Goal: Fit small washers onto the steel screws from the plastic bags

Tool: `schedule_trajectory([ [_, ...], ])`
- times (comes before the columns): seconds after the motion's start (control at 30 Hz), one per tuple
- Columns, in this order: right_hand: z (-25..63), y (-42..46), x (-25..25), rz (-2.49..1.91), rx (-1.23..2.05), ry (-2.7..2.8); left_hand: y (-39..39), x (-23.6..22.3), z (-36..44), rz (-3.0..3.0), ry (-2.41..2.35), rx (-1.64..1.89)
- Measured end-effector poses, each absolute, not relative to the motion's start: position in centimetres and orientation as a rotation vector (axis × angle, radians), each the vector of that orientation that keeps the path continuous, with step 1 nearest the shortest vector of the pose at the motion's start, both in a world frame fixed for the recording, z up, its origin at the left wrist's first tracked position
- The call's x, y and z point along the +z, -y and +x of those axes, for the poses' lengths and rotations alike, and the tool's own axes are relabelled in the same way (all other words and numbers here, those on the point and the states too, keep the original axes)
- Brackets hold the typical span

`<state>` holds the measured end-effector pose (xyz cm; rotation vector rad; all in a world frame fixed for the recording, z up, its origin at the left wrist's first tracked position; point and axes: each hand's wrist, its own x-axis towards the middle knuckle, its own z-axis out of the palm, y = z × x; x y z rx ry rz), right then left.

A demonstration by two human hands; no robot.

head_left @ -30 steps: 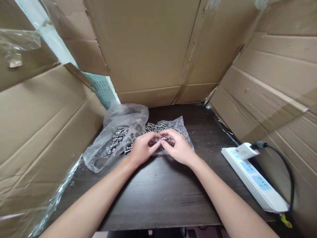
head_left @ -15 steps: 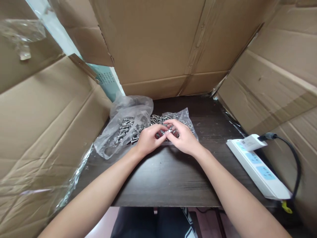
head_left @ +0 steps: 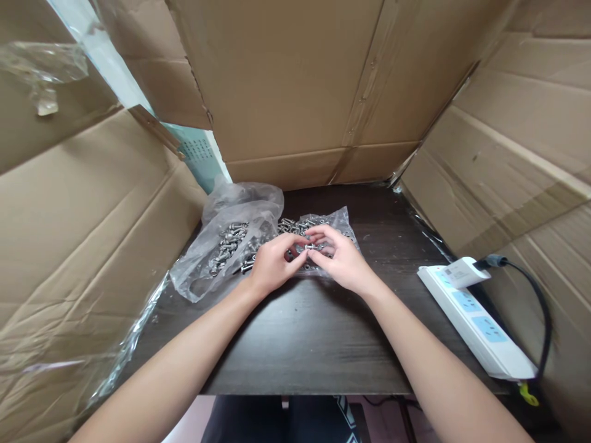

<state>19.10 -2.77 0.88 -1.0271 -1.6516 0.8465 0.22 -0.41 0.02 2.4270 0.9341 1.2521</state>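
Observation:
My left hand (head_left: 278,258) and my right hand (head_left: 340,257) meet over the plastic bags, fingers curled inward. Between their fingertips is a small shiny metal bolt (head_left: 311,247), lying roughly level, its ends partly covered by fingers. Both hands appear to pinch it; whether a nut or washer sits on it is too small to tell. Behind and below the fingers lies a heap of metal bolts (head_left: 289,226), with small rings or nuts among them, on a clear plastic bag (head_left: 342,218). To the left, a second clear bag (head_left: 188,280) holds several more bolts (head_left: 228,246).
Cardboard walls (head_left: 295,80) enclose the dark wooden table (head_left: 300,344) at the back and both sides. A white power strip (head_left: 478,323) with a plugged-in white adapter (head_left: 462,272) and black cable (head_left: 540,289) lies along the right side. Clear tape (head_left: 133,332) edges the left wall.
The fingertips have parted slightly and the bolt shows more clearly between them. The whole view has tilted a little; the bags and power strip stay in place.

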Motion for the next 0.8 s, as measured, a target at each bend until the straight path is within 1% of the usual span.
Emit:
schedule_trajectory([
  [0.2, 19.07, 3.06, 1.18, -1.153, 0.812, 1.721, 0.66, 0.20, 0.35, 2.430, -0.922, 1.285],
  [0.33, 19.01, 3.08, 1.06, -1.075, 0.815, 1.709, 0.64, 0.07, 0.32, 2.431, -0.934, 1.282],
  [0.43, 19.00, 3.01, 0.89, -1.055, 0.788, 1.704, 0.53, -0.08, 0.26, 2.466, -0.999, 1.191],
  [0.57, 19.08, 3.08, 1.02, -1.047, 0.608, 1.784, 0.49, -0.13, 0.25, 2.541, -1.104, 1.023],
  [0.67, 19.19, 3.14, 1.21, -1.085, 0.533, 1.884, 0.54, -0.04, 0.31, 2.552, -1.110, 1.020],
  [0.8, 19.22, 3.07, 1.21, -1.205, 0.582, 1.897, 0.57, 0.00, 0.41, 2.516, -1.057, 1.052],
])
